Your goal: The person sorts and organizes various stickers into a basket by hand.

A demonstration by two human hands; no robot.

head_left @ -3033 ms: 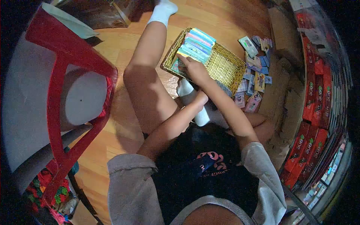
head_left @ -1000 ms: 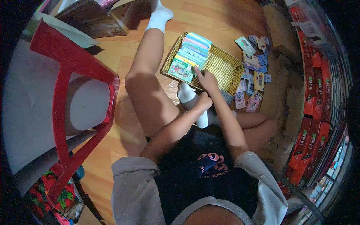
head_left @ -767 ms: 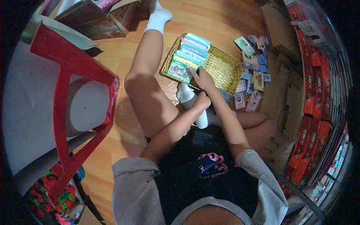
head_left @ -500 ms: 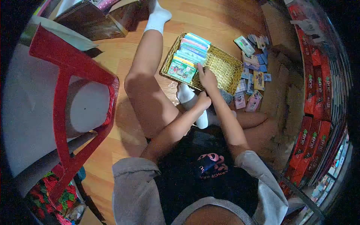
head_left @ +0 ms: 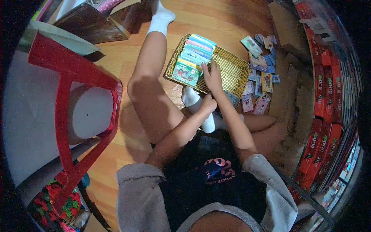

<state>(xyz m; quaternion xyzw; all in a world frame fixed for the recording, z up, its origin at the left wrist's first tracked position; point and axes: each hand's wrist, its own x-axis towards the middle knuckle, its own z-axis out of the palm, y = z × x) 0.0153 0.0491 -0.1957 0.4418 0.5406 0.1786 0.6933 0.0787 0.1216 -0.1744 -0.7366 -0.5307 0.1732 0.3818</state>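
A gold woven basket point(head_left: 230, 62) rests on the floor in front of my legs. Its left half holds a row of colourful flat packs point(head_left: 197, 52), with a green picture pack point(head_left: 186, 73) at the near end. Over the basket, my right hand point(head_left: 213, 78) has its fingers stretched and apart, the fingertips right at the edge of the packs. My left hand point(head_left: 209, 103) is closed beside my right forearm, just outside the basket's near rim; whatever it may hold is hidden. Close by it is my white-socked foot point(head_left: 192, 97).
Loose small packs point(head_left: 266, 82) lie scattered on the floor right of the basket. Red boxes point(head_left: 317, 145) are stacked along the right side, beside cardboard point(head_left: 284, 29). A red-framed chair point(head_left: 65, 116) stands at left. An open carton point(head_left: 91, 23) is at the upper left.
My right hand has opened its fingers wider and shifted slightly up along the packs. My left hand stays closed in nearly the same place.
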